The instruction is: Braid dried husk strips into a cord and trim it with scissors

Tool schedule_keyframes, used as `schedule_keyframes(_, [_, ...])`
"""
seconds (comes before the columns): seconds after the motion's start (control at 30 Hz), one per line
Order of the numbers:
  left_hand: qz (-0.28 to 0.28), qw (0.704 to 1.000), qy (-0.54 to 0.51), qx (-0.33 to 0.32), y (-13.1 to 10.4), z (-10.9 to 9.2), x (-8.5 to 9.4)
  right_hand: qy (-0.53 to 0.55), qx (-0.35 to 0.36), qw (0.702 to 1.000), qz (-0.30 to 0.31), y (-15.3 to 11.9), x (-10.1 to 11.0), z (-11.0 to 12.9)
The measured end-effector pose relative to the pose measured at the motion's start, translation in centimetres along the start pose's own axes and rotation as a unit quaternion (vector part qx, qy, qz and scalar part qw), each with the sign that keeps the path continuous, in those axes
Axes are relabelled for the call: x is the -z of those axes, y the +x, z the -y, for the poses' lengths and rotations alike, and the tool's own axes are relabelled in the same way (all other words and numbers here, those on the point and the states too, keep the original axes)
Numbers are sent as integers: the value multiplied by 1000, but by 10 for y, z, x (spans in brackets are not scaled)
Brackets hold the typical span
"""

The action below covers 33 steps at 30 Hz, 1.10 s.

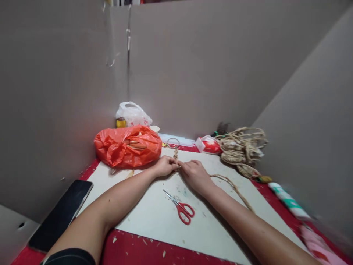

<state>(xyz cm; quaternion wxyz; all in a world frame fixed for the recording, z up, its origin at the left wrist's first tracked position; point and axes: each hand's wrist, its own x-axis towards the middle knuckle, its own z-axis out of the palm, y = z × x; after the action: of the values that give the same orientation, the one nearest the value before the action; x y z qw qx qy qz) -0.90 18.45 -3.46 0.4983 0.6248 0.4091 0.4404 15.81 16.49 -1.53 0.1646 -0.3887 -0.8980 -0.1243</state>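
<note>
A braided straw-coloured cord (175,153) stands up from the middle of the white board (149,217), with a thin round loop (173,140) at its far end. My left hand (165,166) is closed on the cord's near end, fingertips pinched together. Fingertips of my right hand (194,176) meet the left ones there, also pinching; the exact strands between them are hidden. Loose twisted cord (228,180) runs out from behind my right wrist toward the right. Red-handled scissors (180,208) lie slightly open, nearer me, between my forearms.
An orange plastic bag (128,145) of stick-like pieces lies left of my hands. Behind it are a white bag (134,114) and a yellow jar (120,122). Bundled cord (242,145) sits beside a red-and-white packet (208,144). A dark phone-like slab (62,215) rests left. Grey panels enclose the table.
</note>
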Motion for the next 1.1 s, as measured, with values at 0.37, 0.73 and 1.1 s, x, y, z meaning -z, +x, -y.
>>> schedule_keyframes(0.37, [29, 999, 15, 15, 1, -4, -1, -113, 113, 987, 6, 8, 14, -8])
schedule_keyframes(0.73, [37, 999, 15, 7, 0, -12, 1, 18, 22, 998, 52, 11, 20, -15])
schedule_keyframes(1.1, [29, 999, 35, 6, -2, -18, -2, 286, -101, 950, 74, 11, 4, -24])
